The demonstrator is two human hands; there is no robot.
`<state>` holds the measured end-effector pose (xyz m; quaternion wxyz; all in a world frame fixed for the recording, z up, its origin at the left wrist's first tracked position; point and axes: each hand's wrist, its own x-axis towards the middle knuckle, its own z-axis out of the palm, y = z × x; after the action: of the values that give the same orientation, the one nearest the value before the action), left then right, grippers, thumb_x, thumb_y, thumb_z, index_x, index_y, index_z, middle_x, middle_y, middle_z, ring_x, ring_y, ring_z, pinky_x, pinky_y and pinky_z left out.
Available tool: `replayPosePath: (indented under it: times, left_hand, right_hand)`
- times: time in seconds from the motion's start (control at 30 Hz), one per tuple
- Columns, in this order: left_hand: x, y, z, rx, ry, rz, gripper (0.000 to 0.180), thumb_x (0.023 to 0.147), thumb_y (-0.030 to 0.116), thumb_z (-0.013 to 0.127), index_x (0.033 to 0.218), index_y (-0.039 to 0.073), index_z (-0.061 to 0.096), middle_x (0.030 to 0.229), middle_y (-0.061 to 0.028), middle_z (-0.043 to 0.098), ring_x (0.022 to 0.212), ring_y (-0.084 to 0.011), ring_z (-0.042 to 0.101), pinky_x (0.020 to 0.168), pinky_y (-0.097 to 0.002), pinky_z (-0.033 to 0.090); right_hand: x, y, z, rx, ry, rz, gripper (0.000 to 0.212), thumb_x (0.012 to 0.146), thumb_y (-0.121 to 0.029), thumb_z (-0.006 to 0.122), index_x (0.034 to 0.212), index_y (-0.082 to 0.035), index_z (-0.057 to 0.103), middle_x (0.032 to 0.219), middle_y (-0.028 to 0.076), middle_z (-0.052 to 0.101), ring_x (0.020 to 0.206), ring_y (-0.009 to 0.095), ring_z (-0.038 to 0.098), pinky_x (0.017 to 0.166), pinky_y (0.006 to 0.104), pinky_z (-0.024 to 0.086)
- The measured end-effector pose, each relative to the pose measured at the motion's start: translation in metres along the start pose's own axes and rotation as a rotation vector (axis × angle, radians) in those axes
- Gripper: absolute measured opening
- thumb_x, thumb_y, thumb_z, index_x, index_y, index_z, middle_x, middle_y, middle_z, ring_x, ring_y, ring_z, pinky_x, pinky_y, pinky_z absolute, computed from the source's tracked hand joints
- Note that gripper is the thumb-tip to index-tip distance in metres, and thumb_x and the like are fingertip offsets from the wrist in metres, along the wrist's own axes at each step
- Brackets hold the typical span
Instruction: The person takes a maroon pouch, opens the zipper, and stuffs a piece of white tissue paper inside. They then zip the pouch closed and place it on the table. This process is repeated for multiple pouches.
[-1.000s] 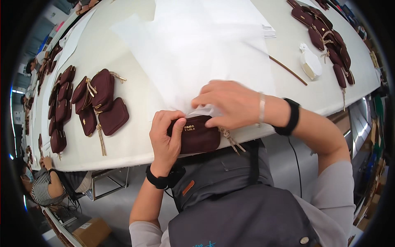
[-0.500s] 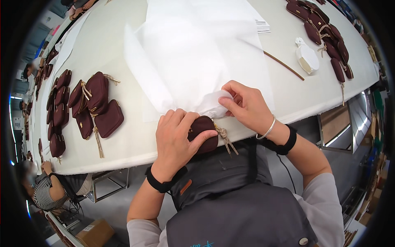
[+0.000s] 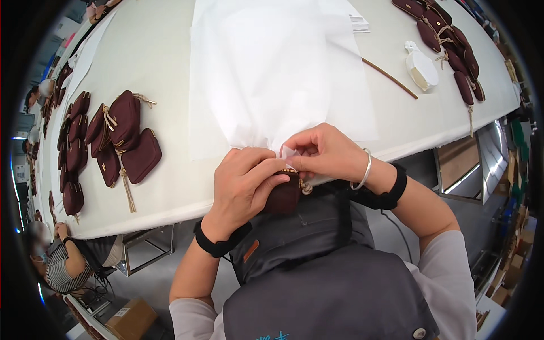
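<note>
Part of the dark red pouch (image 3: 283, 197) is covered by the hands (image 3: 242, 180). The white paper (image 3: 260, 62) is cut off by the view's upper edge, the grey apron (image 3: 323, 300) by the lower.

The fisheye camera is worn on the head of the person (image 3: 323, 294) and looks down and forward, from close above the near edge of the tabletop (image 3: 150, 62). In the view's middle lie the left hand (image 3: 241, 184) and the right hand (image 3: 326, 154), and this edge bends as an arc.
</note>
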<state>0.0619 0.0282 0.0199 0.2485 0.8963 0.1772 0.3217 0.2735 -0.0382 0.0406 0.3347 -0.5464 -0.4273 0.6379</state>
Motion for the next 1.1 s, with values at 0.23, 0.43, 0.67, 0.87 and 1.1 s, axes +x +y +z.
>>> replayPosePath:
  times: [0.23, 0.43, 0.67, 0.87, 1.1]
  left_hand:
    - [0.005, 0.003, -0.001, 0.034, -0.097, -0.059, 0.012, 0.093, 0.021, 0.069, 0.088, 0.01, 0.065, 0.074, -0.0038, 0.058, 0.068, -0.0243, 0.055, 0.068, -0.0368, 0.042]
    - [0.004, 0.004, -0.001, 0.031, -0.083, -0.055, 0.014, 0.093, 0.022, 0.069, 0.088, 0.01, 0.065, 0.073, -0.0037, 0.057, 0.068, -0.0244, 0.054, 0.067, -0.0366, 0.042]
    - [0.001, -0.002, -0.001, -0.055, -0.083, 0.005, 0.014, 0.087, 0.022, 0.075, 0.088, 0.01, 0.068, 0.071, -0.0018, 0.059, 0.065, -0.0225, 0.054, 0.066, -0.0358, 0.042]
    - [0.002, -0.003, -0.002, -0.107, -0.08, 0.037, 0.015, 0.086, 0.023, 0.076, 0.087, 0.011, 0.068, 0.072, -0.0008, 0.061, 0.064, -0.021, 0.054, 0.066, -0.0344, 0.041]
    - [0.003, 0.0, -0.001, -0.163, -0.085, -0.03, 0.019, 0.082, 0.026, 0.081, 0.082, 0.012, 0.067, 0.071, 0.0, 0.061, 0.064, -0.021, 0.052, 0.065, -0.0334, 0.039]
  right_hand:
    - [-0.026, 0.022, -0.018, 0.088, -0.082, -0.008, 0.029, 0.093, -0.004, 0.068, 0.122, 0.001, 0.068, 0.094, 0.004, 0.067, 0.085, 0.008, 0.064, 0.078, 0.0229, 0.054]
    - [-0.038, 0.001, -0.003, 0.175, -0.028, 0.192, 0.032, 0.094, -0.008, 0.068, 0.125, -0.001, 0.067, 0.085, 0.003, 0.064, 0.063, 0.006, 0.058, 0.057, 0.0199, 0.052]
    - [-0.033, 0.022, 0.015, 0.051, 0.111, 0.018, 0.029, 0.098, -0.008, 0.064, 0.125, 0.002, 0.068, 0.081, 0.004, 0.069, 0.064, 0.008, 0.065, 0.058, 0.0241, 0.058]
    - [-0.023, 0.022, 0.016, 0.112, 0.128, 0.037, 0.025, 0.099, -0.012, 0.067, 0.119, 0.003, 0.071, 0.076, 0.002, 0.067, 0.058, 0.004, 0.059, 0.052, 0.0183, 0.048]
    - [-0.035, 0.007, -0.006, 0.508, -0.236, 0.326, 0.034, 0.098, -0.011, 0.063, 0.129, 0.002, 0.065, 0.06, -0.001, 0.057, 0.042, 0.001, 0.039, 0.04, 0.0182, 0.028]
